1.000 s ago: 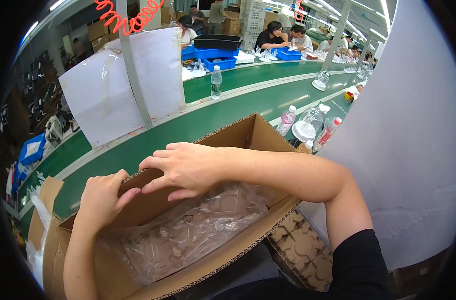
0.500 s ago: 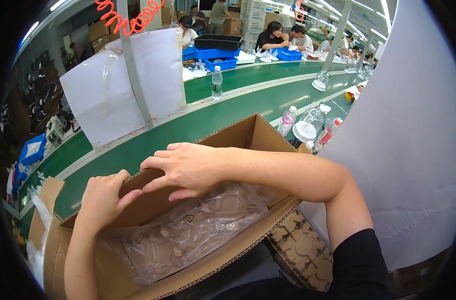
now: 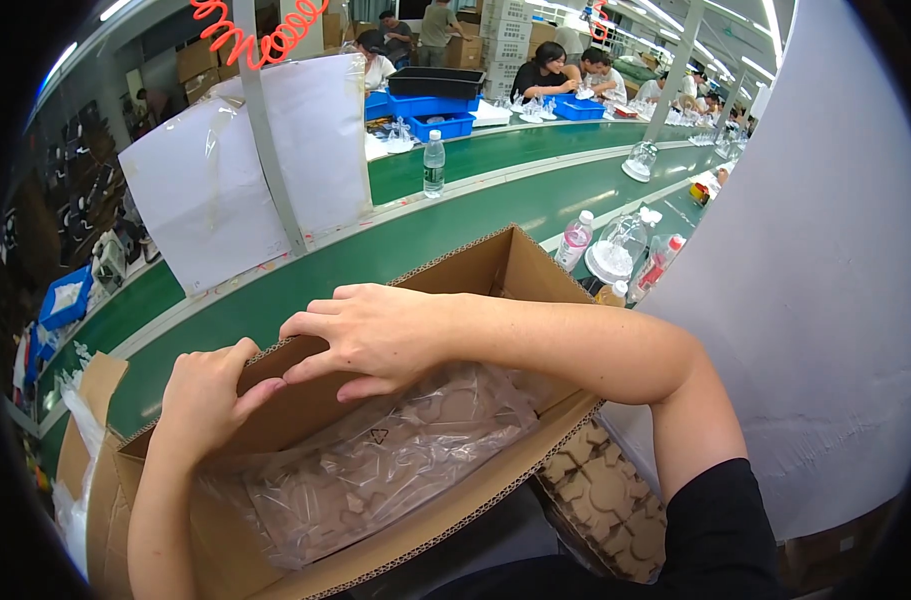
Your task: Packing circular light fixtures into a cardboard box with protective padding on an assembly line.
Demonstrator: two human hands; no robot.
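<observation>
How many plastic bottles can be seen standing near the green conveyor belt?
3. One clear bottle stands on the far side of the belt; one pink-tinted and one red-capped stand right of the cardboard box. Others may be hidden.

Open brown corrugated carton (image 3: 495, 280) sitting nearest, clear plastic bag (image 3: 375, 470) lying inside; white blank sheets (image 3: 255, 170) hanging behind; brown cartons (image 3: 495, 30) standing stacked far back.
</observation>
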